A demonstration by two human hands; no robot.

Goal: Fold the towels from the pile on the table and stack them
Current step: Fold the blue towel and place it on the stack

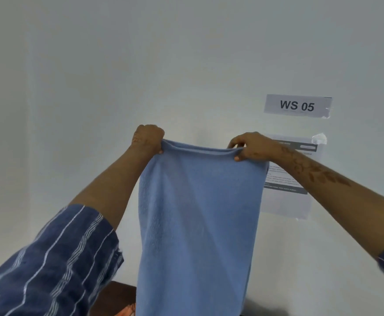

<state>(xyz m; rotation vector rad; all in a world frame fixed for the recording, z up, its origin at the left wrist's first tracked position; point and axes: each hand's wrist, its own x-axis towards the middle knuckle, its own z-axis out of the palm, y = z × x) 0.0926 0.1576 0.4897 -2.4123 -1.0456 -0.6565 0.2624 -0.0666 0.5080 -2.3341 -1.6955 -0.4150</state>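
Observation:
A light blue towel (198, 220) hangs straight down in front of me, held up in the air against the wall. My left hand (149, 139) pinches its top left corner and my right hand (251, 145) pinches its top right corner. The top edge sags slightly between the two hands. The towel's lower end runs out of the frame at the bottom. The pile of towels is hidden; only a scrap of orange cloth (129, 310) shows beside the towel at the bottom.
A pale wall fills the view, with a "WS 05" label (297, 106) and a printed sheet (289, 197) taped below it at the right. A sliver of brown table (115, 295) shows at the bottom, left of the towel.

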